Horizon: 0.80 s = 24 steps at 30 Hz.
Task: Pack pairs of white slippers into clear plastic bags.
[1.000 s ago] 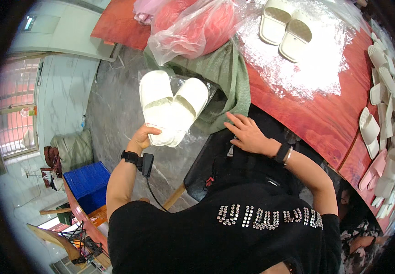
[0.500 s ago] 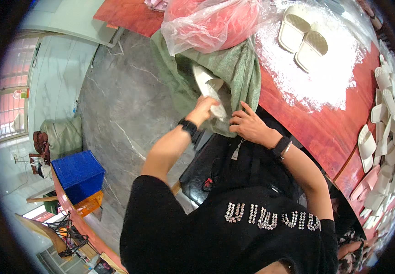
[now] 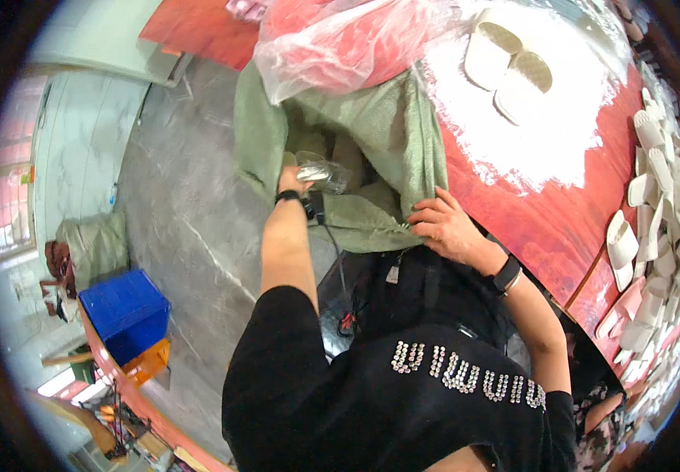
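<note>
The left hand (image 3: 291, 179) is clenched around a clear plastic bag (image 3: 320, 175) with a pale slipper inside it, gripping it at the near end, just at the mouth of the green woven sack (image 3: 371, 134). The crinkled film bunches under the fingers, so the packet looks light and slippery on the outside, with a soft, springy foam body under it; a grip across the width of the sole, as here, seems the surest hold, since the loose film alone would likely slide.

The right hand (image 3: 444, 228) pinches the sack's front hem, fingers closed on the cloth, holding the mouth open against the edge of the red table (image 3: 529, 212). The sack is limp woven fabric that sags wherever it is not held, so its rim is the place to take it.

Further out, a large pink-tinted plastic bag (image 3: 348, 39) lies above the sack. A pair of white slippers (image 3: 505, 67) rests on a sheet of clear plastic on the table, and more white slippers (image 3: 655, 181) crowd the table's right side. A blue crate (image 3: 123, 311) stands on the grey floor at left.
</note>
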Available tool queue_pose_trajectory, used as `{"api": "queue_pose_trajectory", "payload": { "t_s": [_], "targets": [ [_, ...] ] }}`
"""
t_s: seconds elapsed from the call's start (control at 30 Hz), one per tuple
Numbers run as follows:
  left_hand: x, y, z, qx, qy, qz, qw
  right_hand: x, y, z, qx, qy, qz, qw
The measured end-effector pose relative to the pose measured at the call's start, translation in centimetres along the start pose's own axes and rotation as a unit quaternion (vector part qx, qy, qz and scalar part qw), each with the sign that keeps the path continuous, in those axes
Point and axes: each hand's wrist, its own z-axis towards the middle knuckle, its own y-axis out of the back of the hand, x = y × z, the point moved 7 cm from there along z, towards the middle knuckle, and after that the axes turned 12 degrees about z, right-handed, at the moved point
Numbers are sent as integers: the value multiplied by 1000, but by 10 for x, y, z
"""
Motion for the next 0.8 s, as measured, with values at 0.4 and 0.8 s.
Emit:
{"api": "queue_pose_trajectory", "payload": {
  "t_s": [0.4,0.8],
  "targets": [
    [-42,31,-51,120,224,-447,857,-35,47,-41,-181,-64,-9,981],
    [-427,195,-64,136,-326,-243,903,-209,156,-205,-562,-415,67,713]
  ]
}}
